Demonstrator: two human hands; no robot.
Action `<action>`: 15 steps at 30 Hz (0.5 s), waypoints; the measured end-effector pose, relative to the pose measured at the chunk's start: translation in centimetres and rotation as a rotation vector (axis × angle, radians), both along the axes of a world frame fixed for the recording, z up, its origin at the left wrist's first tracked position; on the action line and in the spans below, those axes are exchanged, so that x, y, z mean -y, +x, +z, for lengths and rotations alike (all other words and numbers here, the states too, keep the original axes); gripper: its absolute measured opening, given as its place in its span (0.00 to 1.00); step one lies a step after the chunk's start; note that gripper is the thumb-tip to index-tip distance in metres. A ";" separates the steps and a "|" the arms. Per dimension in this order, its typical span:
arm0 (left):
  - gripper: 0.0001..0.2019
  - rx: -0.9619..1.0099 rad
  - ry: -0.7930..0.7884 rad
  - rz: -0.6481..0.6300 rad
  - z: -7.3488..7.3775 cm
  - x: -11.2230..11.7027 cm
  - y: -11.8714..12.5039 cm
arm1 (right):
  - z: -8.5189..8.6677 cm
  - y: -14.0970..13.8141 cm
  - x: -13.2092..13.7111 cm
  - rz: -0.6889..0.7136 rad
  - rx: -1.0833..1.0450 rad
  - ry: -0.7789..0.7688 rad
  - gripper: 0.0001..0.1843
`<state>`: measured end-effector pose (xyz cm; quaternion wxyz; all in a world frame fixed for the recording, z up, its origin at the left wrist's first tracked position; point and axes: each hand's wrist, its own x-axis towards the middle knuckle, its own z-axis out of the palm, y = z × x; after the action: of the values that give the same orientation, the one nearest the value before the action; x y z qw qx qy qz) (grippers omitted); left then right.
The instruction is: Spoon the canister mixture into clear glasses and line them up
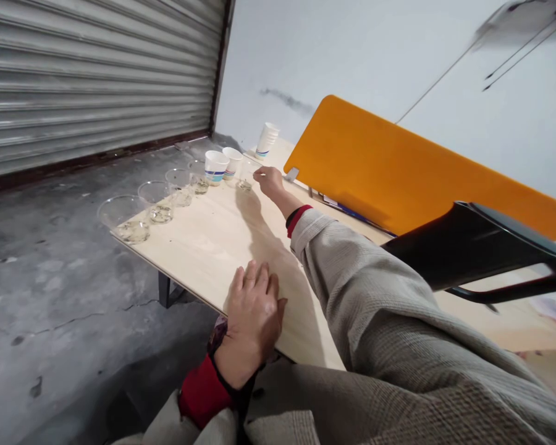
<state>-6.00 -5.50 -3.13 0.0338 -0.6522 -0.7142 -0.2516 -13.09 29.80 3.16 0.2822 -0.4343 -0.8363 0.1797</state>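
Right hand (269, 182) hovers just beside a clear plastic cup (245, 176).

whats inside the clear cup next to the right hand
The clear cup beside the right hand holds a little pale cloudy liquid at the bottom. It looks too small and blurred to tell what the liquid is.

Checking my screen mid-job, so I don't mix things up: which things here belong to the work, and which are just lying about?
Part of the work: right hand at a clear cup; left hand flat on the wooden board; row of clear cups; paper cups.
Lying about: stack of paper cups; orange panel; roller shutter.
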 end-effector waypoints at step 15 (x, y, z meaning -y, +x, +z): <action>0.21 0.039 -0.005 -0.009 0.0 0.0 0.1 | 0.1 -1.0 -0.4 -0.068 0.104 0.055 0.16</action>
<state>-5.90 -5.54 -3.14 0.0173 -0.6504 -0.7126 -0.2626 -14.11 30.19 3.26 0.2560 -0.4633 -0.8393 0.1243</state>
